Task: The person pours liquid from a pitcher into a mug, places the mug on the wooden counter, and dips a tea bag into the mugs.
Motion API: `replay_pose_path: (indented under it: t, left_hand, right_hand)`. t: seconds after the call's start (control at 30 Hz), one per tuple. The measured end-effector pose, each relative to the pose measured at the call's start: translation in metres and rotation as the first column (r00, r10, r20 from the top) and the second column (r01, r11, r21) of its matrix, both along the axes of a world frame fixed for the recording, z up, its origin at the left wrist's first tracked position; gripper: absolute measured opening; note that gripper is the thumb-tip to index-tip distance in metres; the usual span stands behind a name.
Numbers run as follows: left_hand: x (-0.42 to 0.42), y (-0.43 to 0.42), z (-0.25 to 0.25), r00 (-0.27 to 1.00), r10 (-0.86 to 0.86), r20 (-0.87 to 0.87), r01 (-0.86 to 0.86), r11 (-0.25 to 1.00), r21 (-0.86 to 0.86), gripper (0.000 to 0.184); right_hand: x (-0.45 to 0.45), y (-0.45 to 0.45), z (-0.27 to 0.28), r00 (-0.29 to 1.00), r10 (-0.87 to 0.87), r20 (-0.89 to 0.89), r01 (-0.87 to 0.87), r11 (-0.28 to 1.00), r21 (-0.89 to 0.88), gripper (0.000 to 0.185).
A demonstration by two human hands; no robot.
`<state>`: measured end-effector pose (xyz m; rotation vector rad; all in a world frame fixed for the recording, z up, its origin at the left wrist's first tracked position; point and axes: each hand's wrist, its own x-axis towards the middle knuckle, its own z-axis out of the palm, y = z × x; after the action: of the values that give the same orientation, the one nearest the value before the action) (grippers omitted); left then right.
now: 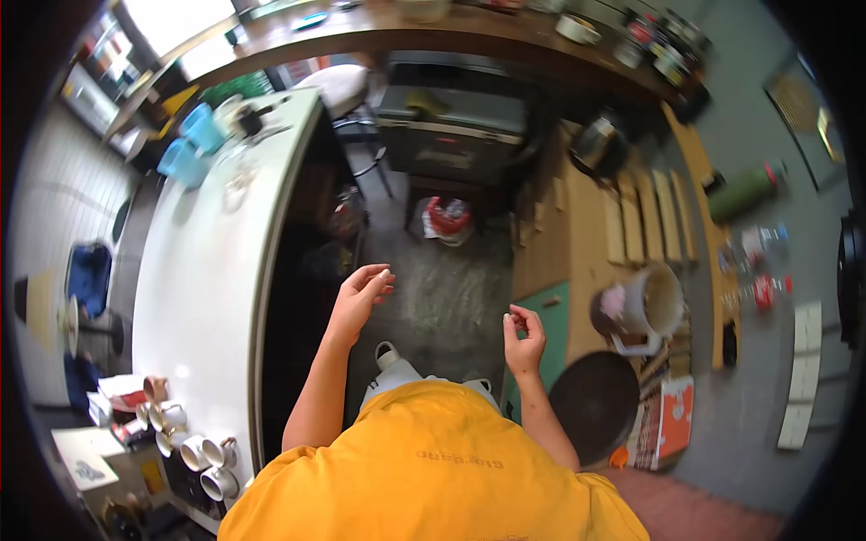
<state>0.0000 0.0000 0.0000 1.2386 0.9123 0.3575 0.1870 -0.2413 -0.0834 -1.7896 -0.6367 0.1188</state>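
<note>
I am watching through the head camera, which looks down on two bare hands held out in mid-air. The right hand [526, 344] is half curled, the thumb near the bent forefinger; I see nothing in its grip. Closest to it is a green cabinet door [559, 338], just beyond the fingers; I cannot tell whether they touch. The left hand [358, 302] is loosely bent, thumb drawn toward the fingertips, with no object visible in it. Its nearest neighbour is the long white countertop [203, 270], on the person's left.

I judge this a pause between actions, with neither hand at work. Handling anything on either side would call for a reach out over that surface and a wider spread of the fingers.

Past the right hand lie a round black pan or lid [593, 406], a large handled pitcher [626, 314] and an electric kettle [598, 147]. White mugs [193, 453] cluster at the countertop's near end, light-blue cups [180, 162] at its far end. Ahead, a red-and-white bag [446, 219] sits low by the floor [442, 293]. A yellow T-shirt [433, 478] fills the bottom centre.
</note>
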Motion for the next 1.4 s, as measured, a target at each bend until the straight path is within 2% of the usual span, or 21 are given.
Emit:
replay_pose_path:
  t: [0.07,0.1,0.2,0.3,0.43,0.57,0.77,0.8,0.97,1.1,1.2,1.3,1.4]
  left_hand:
    - [-0.014,-0.018,0.012,0.993,0.107,0.050,-0.111,0.990,0.085,0.032]
    - [-0.065,0.084,-0.007,0.980,0.156,0.122,-0.163,0.986,0.046,0.032]
    - [-0.138,0.139,-0.002,0.922,0.377,0.086,-0.385,0.916,0.116,0.031]
    - [-0.185,0.173,-0.009,0.820,0.563,0.099,-0.571,0.817,0.083,0.029]
    - [-0.224,0.200,-0.010,0.761,0.641,0.100,-0.647,0.761,0.042,0.030]
    - [-0.246,0.218,-0.018,0.715,0.698,0.048,-0.699,0.715,0.021,0.030]
    - [-0.244,0.242,-0.035,0.627,0.779,-0.004,-0.779,0.627,-0.012,0.031]
    - [-0.241,0.247,-0.036,0.615,0.789,-0.020,-0.789,0.615,-0.012,0.030]
    - [-0.206,0.280,-0.039,0.493,0.867,-0.077,-0.870,0.493,-0.014,0.029]
    - [-0.165,0.306,-0.030,0.332,0.935,-0.123,-0.942,0.335,0.011,0.029]
    - [-0.134,0.319,-0.016,0.290,0.949,-0.124,-0.957,0.287,-0.036,0.033]
    - [-0.114,0.319,-0.004,0.224,0.967,-0.123,-0.974,0.227,0.012,0.033]
    - [-0.105,0.304,-0.003,0.112,0.982,-0.152,-0.993,0.115,0.013,0.032]
  right_hand:
    - [0.009,0.005,0.010,0.997,0.082,0.007,-0.082,0.996,0.030,0.017]
    - [-0.026,0.115,0.013,0.988,0.130,0.081,-0.130,0.991,-0.007,0.017]
    - [-0.074,0.205,0.015,0.974,0.223,-0.041,-0.221,0.974,0.049,0.018]
    - [-0.112,0.278,0.027,0.913,0.408,-0.022,-0.405,0.911,0.080,0.018]
    - [-0.150,0.349,0.040,0.825,0.565,-0.007,-0.560,0.820,0.114,0.019]
    - [-0.168,0.396,0.037,0.763,0.646,-0.011,-0.641,0.759,0.115,0.018]
    - [-0.149,0.471,0.025,0.666,0.743,-0.064,-0.734,0.668,0.127,0.017]
    - [-0.146,0.490,0.026,0.675,0.737,-0.017,-0.726,0.669,0.159,0.015]
    - [-0.114,0.593,0.020,0.565,0.823,-0.057,-0.800,0.563,0.209,0.014]
    - [-0.086,0.667,0.020,0.425,0.903,-0.065,-0.896,0.429,0.112,0.013]
    - [-0.078,0.708,0.052,0.266,0.963,0.050,-0.964,0.265,0.023,0.015]
    - [-0.083,0.730,0.047,0.112,0.992,0.054,-0.993,0.109,0.048,0.016]
    - [-0.092,0.734,0.044,0.008,1.000,0.027,-0.999,0.007,0.052,0.015]
